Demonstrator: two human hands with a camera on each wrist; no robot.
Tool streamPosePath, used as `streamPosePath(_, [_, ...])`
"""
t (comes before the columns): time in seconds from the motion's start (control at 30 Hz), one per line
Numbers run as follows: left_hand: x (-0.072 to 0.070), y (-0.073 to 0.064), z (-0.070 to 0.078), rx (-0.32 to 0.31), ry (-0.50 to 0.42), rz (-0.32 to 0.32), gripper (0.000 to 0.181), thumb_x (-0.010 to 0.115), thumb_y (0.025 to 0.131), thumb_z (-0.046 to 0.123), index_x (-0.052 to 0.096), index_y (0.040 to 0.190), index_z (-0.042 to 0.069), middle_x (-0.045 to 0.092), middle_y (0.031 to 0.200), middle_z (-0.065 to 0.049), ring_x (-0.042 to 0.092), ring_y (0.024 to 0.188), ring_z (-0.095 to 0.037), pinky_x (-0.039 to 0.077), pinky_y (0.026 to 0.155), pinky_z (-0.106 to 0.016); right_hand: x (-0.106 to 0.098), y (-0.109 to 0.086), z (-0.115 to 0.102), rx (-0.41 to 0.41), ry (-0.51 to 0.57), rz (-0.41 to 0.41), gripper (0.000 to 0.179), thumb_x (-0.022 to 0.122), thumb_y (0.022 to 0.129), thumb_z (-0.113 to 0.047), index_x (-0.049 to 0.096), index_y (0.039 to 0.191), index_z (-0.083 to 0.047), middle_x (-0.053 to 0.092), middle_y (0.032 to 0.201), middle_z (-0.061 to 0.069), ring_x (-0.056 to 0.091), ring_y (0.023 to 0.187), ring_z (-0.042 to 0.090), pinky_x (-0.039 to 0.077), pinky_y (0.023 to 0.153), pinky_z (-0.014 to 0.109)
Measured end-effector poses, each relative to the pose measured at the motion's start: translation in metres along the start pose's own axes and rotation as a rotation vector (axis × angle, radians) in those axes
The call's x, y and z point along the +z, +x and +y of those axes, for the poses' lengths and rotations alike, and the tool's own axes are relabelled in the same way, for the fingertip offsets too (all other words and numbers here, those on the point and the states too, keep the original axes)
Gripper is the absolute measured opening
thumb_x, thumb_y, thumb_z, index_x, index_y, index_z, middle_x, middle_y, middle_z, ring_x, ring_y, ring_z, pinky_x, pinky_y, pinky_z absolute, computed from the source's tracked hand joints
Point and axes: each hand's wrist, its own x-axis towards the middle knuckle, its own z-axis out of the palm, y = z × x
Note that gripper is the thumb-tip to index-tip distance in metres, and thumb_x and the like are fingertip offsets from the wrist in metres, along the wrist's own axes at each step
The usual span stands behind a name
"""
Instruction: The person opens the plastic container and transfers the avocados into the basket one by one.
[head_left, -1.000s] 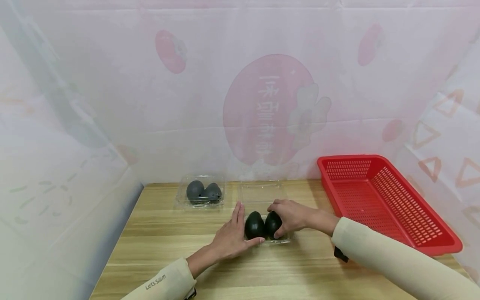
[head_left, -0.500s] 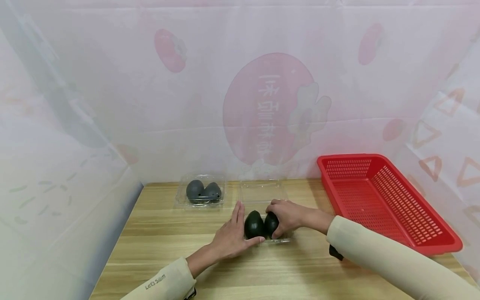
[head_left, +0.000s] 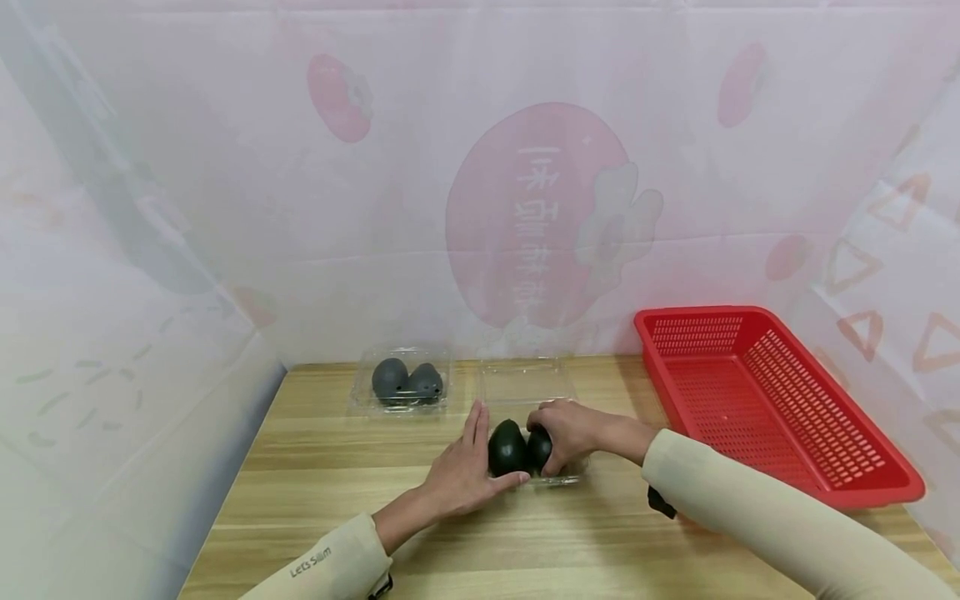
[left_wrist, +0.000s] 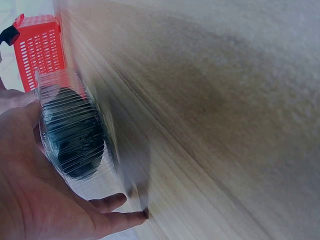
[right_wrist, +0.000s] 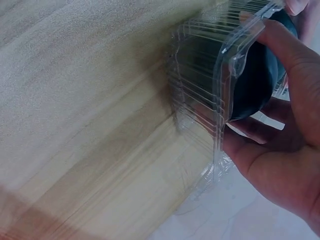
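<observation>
At lower centre, the right hand (head_left: 568,433) grips the right-hand avocado (head_left: 537,454) inside the open clamshell (head_left: 561,481), apparently seating it; the straight-fingered left hand (head_left: 461,477) braces one side. Next calls for gentle release.

Partly out of sight

The right hand (head_left: 567,433) covers part of the right dark fruit (head_left: 539,451); the left hand (head_left: 461,477) hides the left end of the clear box (head_left: 561,480). Both sleeves (head_left: 750,500) run off the head view, the right one masking part of the red basket (head_left: 810,392). In the left wrist view, ribbed plastic blurs what is probably the left fruit (left_wrist: 75,135).
</observation>
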Motion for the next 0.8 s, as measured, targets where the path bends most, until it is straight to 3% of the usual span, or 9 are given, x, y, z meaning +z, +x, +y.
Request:
streamPosePath(0.2, [0.000, 0.000, -0.001, 0.003, 0.005, 0.002, 0.124, 0.067, 0.091, 0.075, 0.005, 0.170, 0.002, 0.005, 0.177, -0.021, 0.053, 0.139, -0.048, 0.048, 0.108, -0.061, 0.003, 0.001, 0.003, -0.020, 0.019, 0.009, 0.063, 0.098, 0.067, -0.036, 0.075, 0.116, -0.005, 0.072, 0.105, 0.006, 0.067, 0.092, 0.019, 0.054, 0.081, 0.031])
streamPosePath(0.43, [0.000, 0.000, -0.001, 0.003, 0.013, -0.003, 0.124, 0.066, 0.091, 0.076, 0.005, 0.170, 0.001, 0.004, 0.177, -0.020, 0.052, 0.140, -0.047, 0.048, 0.108, -0.062, 0.004, 0.002, -0.002, 0.042, 0.056, -0.024, 0.062, 0.096, 0.070, -0.033, 0.075, 0.120, -0.004, 0.069, 0.112, 0.006, 0.065, 0.099, 0.022, 0.056, 0.085, 0.032])
streamPosePath(0.8, [0.001, -0.001, -0.001, 0.016, 0.013, 0.016, 0.123, 0.067, 0.091, 0.075, 0.008, 0.169, 0.001, 0.006, 0.177, -0.020, 0.051, 0.142, -0.045, 0.047, 0.108, -0.061, 0.015, 0.003, -0.010, 0.093, -0.009, 0.056, 0.059, 0.097, 0.068, -0.036, 0.076, 0.113, -0.003, 0.068, 0.102, 0.006, 0.064, 0.091, 0.023, 0.057, 0.080, 0.035])
